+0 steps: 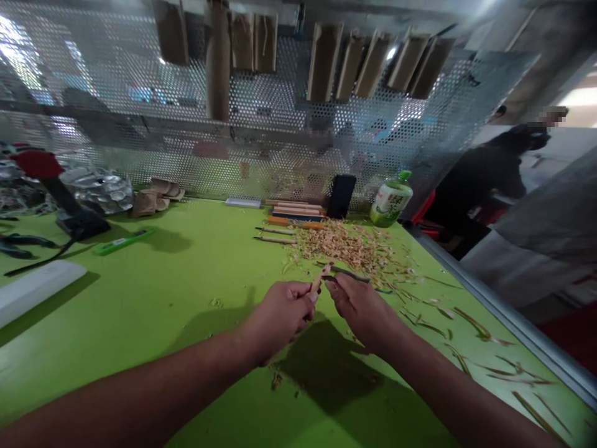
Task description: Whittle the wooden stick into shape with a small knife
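In the middle of the head view, my left hand (280, 317) is closed around a short, pale wooden stick (318, 283), which points up and away from me. Close by on the right, my right hand (366, 311) grips a thin dark carving tool (352, 274). The tool's front end meets or crosses the upper part of the stick; its edge is too small to make out. Both hands are above the green tabletop (205, 267). Just beyond them lies a heap of curled wood shavings (347, 242).
Behind the shavings stand a dark phone (341, 196) and a green-capped bottle (392, 199). Two thin tools (275, 239) lie left of the heap. A green cutter (124, 241), a red-and-black tool (51, 180) and a white case (37, 289) are leftward. A person (485, 180) is beyond the right edge.
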Demonstrator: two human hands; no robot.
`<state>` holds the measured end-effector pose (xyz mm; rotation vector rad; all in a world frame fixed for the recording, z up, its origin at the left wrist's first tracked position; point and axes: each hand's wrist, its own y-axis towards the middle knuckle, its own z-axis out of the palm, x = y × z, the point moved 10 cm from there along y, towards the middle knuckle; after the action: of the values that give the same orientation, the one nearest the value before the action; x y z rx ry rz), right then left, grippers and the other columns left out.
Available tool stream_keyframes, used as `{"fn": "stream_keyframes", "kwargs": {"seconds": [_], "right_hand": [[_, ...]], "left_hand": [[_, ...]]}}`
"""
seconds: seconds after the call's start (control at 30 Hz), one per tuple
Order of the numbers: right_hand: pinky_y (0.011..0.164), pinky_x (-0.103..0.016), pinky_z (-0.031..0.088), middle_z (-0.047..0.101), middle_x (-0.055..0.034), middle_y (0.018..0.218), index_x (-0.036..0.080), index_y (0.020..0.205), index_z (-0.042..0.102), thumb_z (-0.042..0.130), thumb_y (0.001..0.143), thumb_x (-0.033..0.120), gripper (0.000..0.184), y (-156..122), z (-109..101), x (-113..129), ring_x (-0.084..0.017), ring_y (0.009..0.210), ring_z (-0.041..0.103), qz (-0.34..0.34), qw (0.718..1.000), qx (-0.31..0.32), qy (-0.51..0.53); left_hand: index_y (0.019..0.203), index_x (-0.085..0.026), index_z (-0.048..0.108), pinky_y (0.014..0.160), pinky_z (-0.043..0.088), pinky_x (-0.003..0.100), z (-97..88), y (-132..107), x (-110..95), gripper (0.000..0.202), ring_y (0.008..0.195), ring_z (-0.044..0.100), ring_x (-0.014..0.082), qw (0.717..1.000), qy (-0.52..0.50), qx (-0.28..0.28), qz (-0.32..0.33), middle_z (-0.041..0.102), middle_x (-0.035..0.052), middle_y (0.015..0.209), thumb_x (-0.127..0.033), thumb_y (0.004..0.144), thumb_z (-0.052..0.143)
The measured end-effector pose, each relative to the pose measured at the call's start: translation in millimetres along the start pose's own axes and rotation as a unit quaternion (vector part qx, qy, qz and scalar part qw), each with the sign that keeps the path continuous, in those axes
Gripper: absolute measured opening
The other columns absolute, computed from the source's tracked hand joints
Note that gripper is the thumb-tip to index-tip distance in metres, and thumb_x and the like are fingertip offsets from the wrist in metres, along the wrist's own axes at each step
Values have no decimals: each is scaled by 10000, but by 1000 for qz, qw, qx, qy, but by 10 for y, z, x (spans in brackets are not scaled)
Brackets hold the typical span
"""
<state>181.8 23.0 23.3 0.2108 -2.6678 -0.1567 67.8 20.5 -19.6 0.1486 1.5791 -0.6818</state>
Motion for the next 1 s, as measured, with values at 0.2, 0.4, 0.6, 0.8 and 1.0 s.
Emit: {"fn": "stream_keyframes", "kwargs": {"seconds": [0.2,0.4,0.6,0.8,1.0], "right_hand": [[512,-263,326,480,14,594,234,713,399,293,961,458,351,34,52,3,-137,529,435,-7,995,19,101],[471,-240,341,446,44,527,231,674,385,311,956,481,384,34,152,-39,-108,467,415,13,981,66,183],[381,-206,320,433,66,519,227,695,393,333,933,537,395,-23,273,-134,-78,384,374,89,955,119,256],[402,-203,343,444,60,552,226,701,395,331,935,537,394,-13,297,-162,-78,406,385,82,955,132,253],[520,-257,353,501,10,612,217,739,498,338,939,549,420,34,118,-58,-134,543,449,-20,988,55,144]], "left_hand": [[743,-169,533,395,157,199,17,30,10,194,385,223,39,1000,-7,11,11,337,-87,497,-300,883,504],[728,-166,525,413,179,193,13,31,0,197,394,244,39,1000,18,4,15,351,-84,504,-277,887,489],[675,-174,476,412,189,191,22,45,16,258,394,238,40,999,29,9,19,324,-89,489,-306,897,483],[689,-182,468,396,168,196,34,67,61,253,390,227,45,1000,12,18,8,319,-91,489,-325,897,487],[729,-182,491,398,163,204,75,0,8,213,382,224,44,999,-14,31,-10,340,-92,492,-300,906,483]]}}
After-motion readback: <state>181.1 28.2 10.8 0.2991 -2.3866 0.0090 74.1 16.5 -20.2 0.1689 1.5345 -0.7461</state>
